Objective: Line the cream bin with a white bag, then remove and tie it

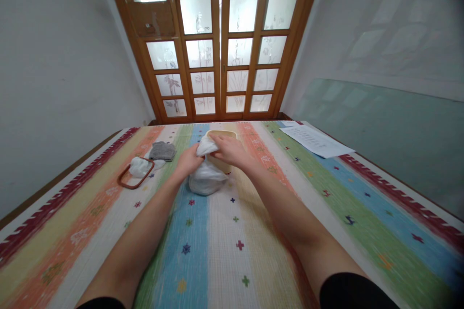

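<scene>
A thin white plastic bag [206, 178] sits bunched on the table in front of me, its lower part rounded and its top gathered. My left hand [189, 160] is closed on the left side of the gathered top. From the right, my right hand [229, 150] pinches the same top; some fingertips are hidden by the plastic. Just behind the bag and my right hand stands a cream-coloured container [222, 133] with a rounded rim, largely covered from view. Whether the bag touches it I cannot tell.
Left of my hands lie a brown rounded rectangular frame [131, 186], a crumpled white bundle [139, 167] and a folded grey cloth [162, 151]. Printed paper sheets [319, 141] rest at the right edge of the striped tablecloth [224, 260]. Wooden glazed doors [220, 48] stand beyond the table.
</scene>
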Motion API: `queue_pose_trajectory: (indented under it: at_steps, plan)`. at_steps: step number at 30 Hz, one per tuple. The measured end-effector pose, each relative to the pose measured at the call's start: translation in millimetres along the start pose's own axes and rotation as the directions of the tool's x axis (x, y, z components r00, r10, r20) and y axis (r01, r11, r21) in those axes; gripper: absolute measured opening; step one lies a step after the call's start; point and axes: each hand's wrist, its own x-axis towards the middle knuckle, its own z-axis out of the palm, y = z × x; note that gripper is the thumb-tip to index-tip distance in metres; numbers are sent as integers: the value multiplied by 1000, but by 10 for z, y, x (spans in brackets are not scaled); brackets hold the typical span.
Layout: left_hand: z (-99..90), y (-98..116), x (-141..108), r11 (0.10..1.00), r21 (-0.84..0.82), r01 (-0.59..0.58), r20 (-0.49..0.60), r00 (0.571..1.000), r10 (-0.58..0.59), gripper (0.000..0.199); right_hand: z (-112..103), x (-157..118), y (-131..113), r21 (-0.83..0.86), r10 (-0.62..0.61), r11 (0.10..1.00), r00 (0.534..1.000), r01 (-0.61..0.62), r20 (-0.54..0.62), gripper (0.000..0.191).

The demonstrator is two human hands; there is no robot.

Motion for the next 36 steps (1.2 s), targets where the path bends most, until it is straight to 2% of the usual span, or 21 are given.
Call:
queue_pose_trajectory:
  at_steps: [1, 3, 7, 11, 13, 17, 21, 25, 26, 28, 30, 32, 36]
  plan:
    - [-12, -28, 23, 1000, -6, 4, 24, 1000, -3, 42, -3, -2, -16, -10, 18, 1000, 1000, -18, -2, 69]
    - [-58, -68, 58, 999, -51, 0, 80, 997, 4, 31, -9, 0, -43, -32, 57, 998, 998, -57, -9, 66]
    - [-258, -62, 50, 977, -210, -34, 124, 990, 61, 31, -18, 13, -53, -59, 113, 992, 993, -114, -27, 61]
    - [-531, 45, -48, 942, -330, -59, 158, 980, 117, 31, -18, 30, -1, -65, 126, 990, 992, -127, -27, 57]
    - [-642, 117, -113, 918, -385, -97, 220, 956, 194, 26, -16, 35, 22, -62, 139, 988, 990, -140, -25, 57]
    - [-775, 227, -235, 869, -476, -135, 383, 858, 342, 27, -21, 32, 37, -50, 156, 986, 987, -157, -21, 55]
    - [-850, 215, -291, 885, -445, -135, 473, 804, 361, 43, -31, 24, 66, -70, 184, 980, 983, -184, -3, 49]
    - [-862, 57, -243, 926, -344, -154, 544, 772, 330, 45, -28, 37, 134, -95, 218, 971, 976, -217, 3, 40]
    - [-838, 3, -214, 934, -320, -157, 547, 774, 318, 42, -26, 44, 154, -103, 224, 969, 975, -223, 1, 38]
    - [-758, -103, -143, 947, -269, -178, 505, 811, 296, 34, -24, 58, 190, -122, 222, 968, 975, -221, -8, 37]
    - [-655, -178, -72, 955, -215, -203, 393, 878, 275, 29, -30, 64, 213, -141, 197, 970, 980, -197, -16, 39]
    - [-566, -193, -23, 956, -186, -227, 293, 916, 274, 28, -42, 57, 211, -153, 175, 972, 984, -177, -28, 42]
    - [-490, 3, -47, 938, -210, -276, 209, 925, 318, 29, -58, 26, 121, -173, 181, 967, 982, -188, -55, 52]
